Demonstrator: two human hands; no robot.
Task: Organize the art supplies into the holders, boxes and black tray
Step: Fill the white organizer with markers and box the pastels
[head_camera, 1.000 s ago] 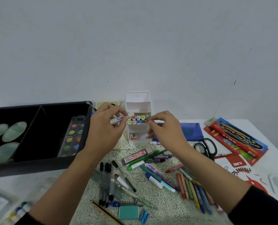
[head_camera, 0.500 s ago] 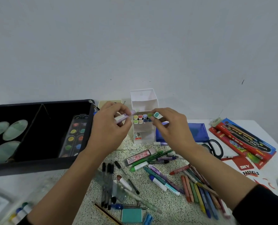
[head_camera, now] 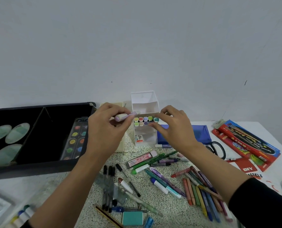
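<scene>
The left hand (head_camera: 107, 132) is pinching a lilac marker (head_camera: 124, 116) between thumb and curled fingers, gripping it near the middle of its barrel. The marker's tip is pointing toward the white tiered holder (head_camera: 144, 99) just beyond the fingertips. The right hand (head_camera: 175, 130) is closing its thumb and forefinger narrowly on a teal-capped marker (head_camera: 156, 119), which is sitting at the fingertips at the outer end of the stored markers (head_camera: 142, 121) in the holder's middle tier.

Both markers are probably light, rigid plastic with smooth barrels, so a light pinch should be carrying them without strain. The smooth surface could be slipping if held only at the cap. Taking hold mid-barrel, as the left hand is doing, is likely giving the best aim, and a push on the cap end should finish the seating. The holder looks light too and may be sliding back under a hard push. Loose pens and crayons (head_camera: 194, 183) are lying below both wrists.
</scene>
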